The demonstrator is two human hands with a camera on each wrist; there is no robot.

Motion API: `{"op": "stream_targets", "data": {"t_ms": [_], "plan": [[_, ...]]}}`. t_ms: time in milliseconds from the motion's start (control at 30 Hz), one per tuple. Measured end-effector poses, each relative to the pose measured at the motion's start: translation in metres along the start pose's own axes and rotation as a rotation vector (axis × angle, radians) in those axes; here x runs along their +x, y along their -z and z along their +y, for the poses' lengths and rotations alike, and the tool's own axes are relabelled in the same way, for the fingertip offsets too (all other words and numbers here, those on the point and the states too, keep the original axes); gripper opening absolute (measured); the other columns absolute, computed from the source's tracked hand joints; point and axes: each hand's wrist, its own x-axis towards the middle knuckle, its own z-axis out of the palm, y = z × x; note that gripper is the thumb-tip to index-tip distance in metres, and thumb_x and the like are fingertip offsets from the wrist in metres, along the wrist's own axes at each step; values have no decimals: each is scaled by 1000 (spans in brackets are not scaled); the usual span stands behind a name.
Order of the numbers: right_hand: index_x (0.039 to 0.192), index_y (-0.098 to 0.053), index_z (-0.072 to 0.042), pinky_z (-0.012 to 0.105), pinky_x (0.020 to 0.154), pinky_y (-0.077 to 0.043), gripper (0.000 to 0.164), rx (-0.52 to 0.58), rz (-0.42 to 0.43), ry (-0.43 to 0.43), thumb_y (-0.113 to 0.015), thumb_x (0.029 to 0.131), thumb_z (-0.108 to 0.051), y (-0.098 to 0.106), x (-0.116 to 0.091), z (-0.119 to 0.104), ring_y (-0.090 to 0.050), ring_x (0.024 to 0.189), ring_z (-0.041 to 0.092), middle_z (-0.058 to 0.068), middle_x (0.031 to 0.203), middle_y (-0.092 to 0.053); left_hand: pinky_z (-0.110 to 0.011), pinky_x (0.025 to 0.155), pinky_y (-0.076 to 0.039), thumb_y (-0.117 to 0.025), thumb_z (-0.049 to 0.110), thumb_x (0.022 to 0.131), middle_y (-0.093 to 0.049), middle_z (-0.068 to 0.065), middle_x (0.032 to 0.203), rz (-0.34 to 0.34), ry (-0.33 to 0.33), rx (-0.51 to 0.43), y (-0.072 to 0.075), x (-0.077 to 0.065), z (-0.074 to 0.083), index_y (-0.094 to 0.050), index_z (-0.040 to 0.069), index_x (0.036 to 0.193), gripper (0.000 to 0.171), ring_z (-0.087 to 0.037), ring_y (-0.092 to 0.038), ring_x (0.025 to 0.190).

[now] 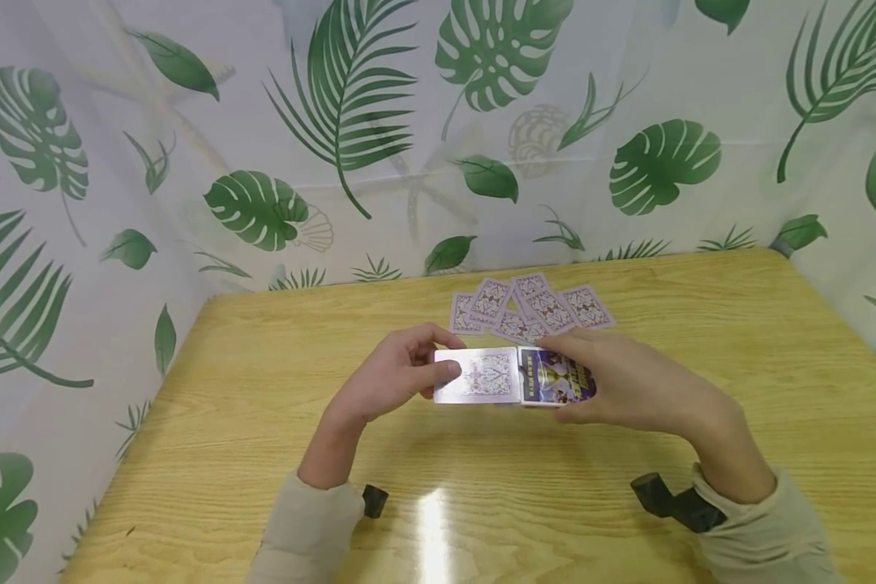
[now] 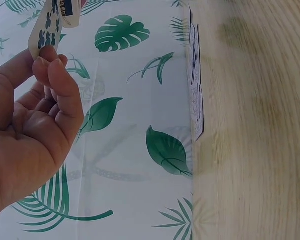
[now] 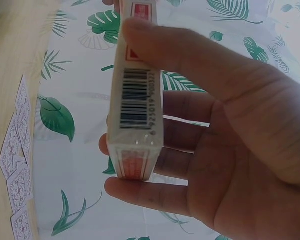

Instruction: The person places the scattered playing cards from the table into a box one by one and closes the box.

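My left hand (image 1: pixel 388 375) pinches a playing card (image 1: pixel 485 377) by its left end, thumb on top of the ornate back. Black club marks show on the underside of the card (image 2: pixel 47 29) in the left wrist view. Its right end meets the open end of a card box (image 1: pixel 555 378); whether part of it is still inside cannot be seen. My right hand (image 1: pixel 646 385) grips that box from the right. In the right wrist view, the thumb lies along the narrow side of the box (image 3: pixel 135 100), near a barcode, with fingers behind and beneath.
Several playing cards (image 1: pixel 492 302) lie face down and overlapping on the wooden table (image 1: pixel 321 324), just beyond my hands. A leaf-patterned cloth (image 1: pixel 409 186) hangs behind the table and along both sides. Black wrist mounts (image 1: pixel 675 504) sit at my sleeves.
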Motion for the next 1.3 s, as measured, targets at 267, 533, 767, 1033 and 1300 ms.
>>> {"op": "stream_targets", "data": {"t_ms": [267, 533, 767, 1033, 1300], "plan": [[136, -56, -1, 43, 89, -51, 73, -11, -2, 4, -86, 77, -32, 0, 0, 0, -61, 109, 24, 12, 127, -63, -26, 57, -44, -65, 9, 96, -53, -5, 69, 18, 14, 33, -2, 0, 4, -65, 3, 120, 25, -16, -50, 60], [136, -56, 0, 45, 91, -50, 73, -19, -2, 9, -87, 77, -29, 0, 0, -1, -61, 110, 25, 12, 127, -64, -25, 56, -43, -64, 9, 96, -57, -7, 73, 25, 40, 52, -2, -1, 5, -65, 4, 120, 24, -14, -51, 62], [137, -56, 0, 48, 94, -49, 73, -15, -4, 4, -86, 77, -31, 1, -1, -1, -60, 114, 29, 13, 129, -63, -25, 55, -43, -65, 10, 96, -58, -7, 73, 35, 22, 65, -3, -1, 6, -65, 5, 119, 24, -15, -53, 62], [137, -56, 0, 48, 93, -49, 73, -19, -7, 0, -86, 78, -31, 1, -1, -1, -60, 114, 29, 13, 130, -62, -24, 54, -41, -65, 10, 96, -54, -6, 70, 43, 5, 70, -4, -2, 9, -66, 8, 119, 23, -15, -49, 60], [136, -56, 1, 46, 91, -50, 72, -18, 2, 3, -86, 77, -27, 1, -2, -2, -61, 112, 27, 13, 129, -63, -26, 54, -43, -65, 11, 97, -52, -6, 66, 51, -10, 73, -6, -2, 10, -66, 7, 119, 23, -21, -51, 59]]}}
